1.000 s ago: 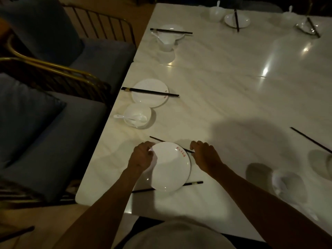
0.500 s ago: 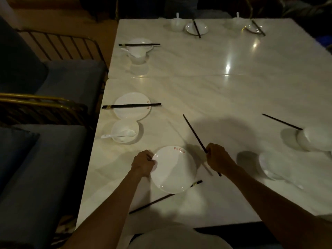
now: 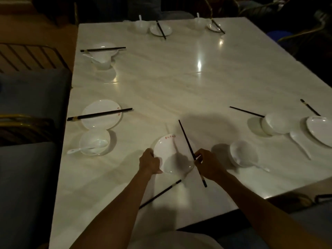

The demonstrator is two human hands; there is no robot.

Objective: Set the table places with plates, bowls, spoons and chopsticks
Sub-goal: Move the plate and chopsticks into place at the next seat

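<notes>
A white plate [image 3: 170, 153] with red lettering lies near the front edge of the pale marble table [image 3: 179, 90]. My left hand [image 3: 149, 162] grips the plate's left rim. My right hand [image 3: 206, 164] pinches one black chopstick [image 3: 186, 141], which slants up and left over the plate's right side. The second chopstick [image 3: 161, 193] lies loose on the table in front of the plate, partly behind my left forearm. To the right stands a white bowl [image 3: 243, 152] with a spoon in it.
A set place at the left has a plate with chopsticks [image 3: 100, 114] and a bowl with spoon [image 3: 94, 141]. Further places stand along the left and far edges. At the right lie a bowl [image 3: 276, 123], a spoon [image 3: 299, 142], a plate [image 3: 319, 129] and loose chopsticks. Dark chairs line the left side.
My right hand lifted one chopstick from behind the plate and has swung it over the plate's right side. My left hand keeps its hold on the rim. The camera has tilted up and right.
</notes>
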